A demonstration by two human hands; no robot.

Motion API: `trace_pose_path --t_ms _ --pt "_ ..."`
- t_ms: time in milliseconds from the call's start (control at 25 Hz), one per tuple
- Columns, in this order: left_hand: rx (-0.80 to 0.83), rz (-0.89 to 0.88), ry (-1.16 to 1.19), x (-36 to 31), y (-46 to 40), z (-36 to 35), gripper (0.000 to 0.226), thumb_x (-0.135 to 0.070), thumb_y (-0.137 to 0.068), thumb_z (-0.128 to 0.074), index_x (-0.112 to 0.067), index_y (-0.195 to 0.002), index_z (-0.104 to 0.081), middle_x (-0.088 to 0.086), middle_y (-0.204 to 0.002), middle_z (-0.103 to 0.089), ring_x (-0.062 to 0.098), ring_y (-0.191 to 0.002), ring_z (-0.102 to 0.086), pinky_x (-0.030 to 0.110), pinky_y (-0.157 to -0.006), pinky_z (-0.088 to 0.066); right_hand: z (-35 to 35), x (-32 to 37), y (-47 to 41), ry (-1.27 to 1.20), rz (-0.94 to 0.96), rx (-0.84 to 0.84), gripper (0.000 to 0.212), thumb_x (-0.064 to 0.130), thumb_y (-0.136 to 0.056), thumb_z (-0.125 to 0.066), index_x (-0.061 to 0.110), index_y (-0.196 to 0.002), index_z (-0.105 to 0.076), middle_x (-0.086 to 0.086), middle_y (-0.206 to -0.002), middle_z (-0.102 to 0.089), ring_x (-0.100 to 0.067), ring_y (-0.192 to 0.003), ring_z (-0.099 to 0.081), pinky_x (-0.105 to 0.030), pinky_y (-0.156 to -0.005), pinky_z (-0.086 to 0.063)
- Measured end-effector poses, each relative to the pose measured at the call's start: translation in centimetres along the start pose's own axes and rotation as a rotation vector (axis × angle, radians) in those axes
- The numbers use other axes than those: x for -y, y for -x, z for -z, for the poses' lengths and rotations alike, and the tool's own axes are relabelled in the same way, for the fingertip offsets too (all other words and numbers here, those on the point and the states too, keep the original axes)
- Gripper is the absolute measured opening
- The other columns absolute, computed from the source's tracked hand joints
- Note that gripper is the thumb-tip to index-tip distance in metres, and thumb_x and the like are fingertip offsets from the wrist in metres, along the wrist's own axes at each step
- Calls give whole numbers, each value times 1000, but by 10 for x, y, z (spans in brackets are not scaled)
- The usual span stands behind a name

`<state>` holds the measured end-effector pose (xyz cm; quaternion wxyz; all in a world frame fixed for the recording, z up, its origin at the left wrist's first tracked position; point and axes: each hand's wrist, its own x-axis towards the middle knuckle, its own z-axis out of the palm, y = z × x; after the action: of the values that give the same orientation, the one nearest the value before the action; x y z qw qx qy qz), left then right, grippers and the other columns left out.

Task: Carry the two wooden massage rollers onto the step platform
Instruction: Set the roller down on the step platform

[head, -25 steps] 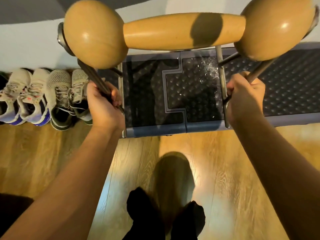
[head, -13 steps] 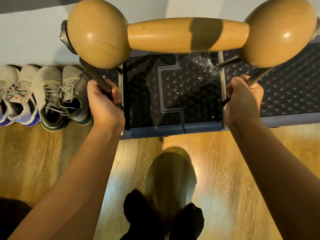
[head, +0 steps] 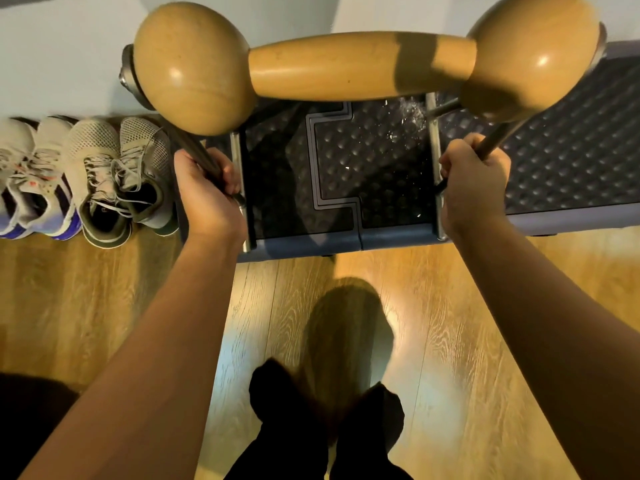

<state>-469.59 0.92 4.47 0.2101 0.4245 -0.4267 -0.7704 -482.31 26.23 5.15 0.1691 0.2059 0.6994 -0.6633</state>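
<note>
A large wooden massage roller (head: 360, 65), shaped like a dumbbell with two rounded ends, hangs in the air above the dark studded step platform (head: 374, 168). It sits in a metal frame with two handles. My left hand (head: 204, 192) grips the left handle and my right hand (head: 472, 181) grips the right handle. Thin metal rails of a frame lie across the platform below the roller. Only one roller is visible.
Several sneakers (head: 86, 178) stand in a row on the floor left of the platform, against the white wall (head: 62, 57). Wooden floor (head: 450, 341) stretches toward me, and my feet in black socks (head: 325, 420) stand just before the platform.
The roller and both hands have dropped slightly in the view and the platform looks closer; the sneakers have slid left in the frame.
</note>
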Motion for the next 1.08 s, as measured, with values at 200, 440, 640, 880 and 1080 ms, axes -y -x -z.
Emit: trace_pose_path --t_ms 200,440,640,880,1080 --pt "10 61 -176 -6 11 9 48 -46 -101 -34 -21 -72 -63 1 -75 -62 15 -70 -56 27 -73 -43 6 -1 6 256 12 24 5 20 -83 -65 24 -84 -62 5 -81 -60 -10 -81 -58 -35 -79 -51" --pt "-69 247 -509 -20 60 25 49 -49 -107 -41 -27 -150 -49 -5 -148 -57 12 -136 -52 33 -112 -37 19 9 51 611 -274 138 39 25 -94 -62 10 -129 -57 -7 -113 -66 -26 -103 -60 -39 -80 -51" --pt "51 213 -717 -68 126 15 37 -34 -107 -49 -24 -140 -60 -1 -143 -60 13 -130 -53 21 -97 -38 6 78 109 742 -266 452 41 25 -100 -58 1 -133 -61 -26 -126 -63 -33 -106 -61 -47 -89 -49" --pt "442 -92 -773 -216 186 -40 28 -21 -107 -52 -21 -130 -69 -6 -131 -69 6 -126 -59 30 -108 -46 -19 231 189 617 137 574 41 32 -99 -66 24 -140 -62 6 -113 -68 -6 -104 -64 -21 -85 -47" --pt "481 -334 -914 -379 235 -76 35 -22 -105 -55 -23 -140 -61 -9 -139 -63 1 -132 -53 27 -111 -40 -43 370 266 694 443 568 49 48 -94 -66 43 -142 -56 14 -130 -61 -7 -120 -56 -32 -98 -48"
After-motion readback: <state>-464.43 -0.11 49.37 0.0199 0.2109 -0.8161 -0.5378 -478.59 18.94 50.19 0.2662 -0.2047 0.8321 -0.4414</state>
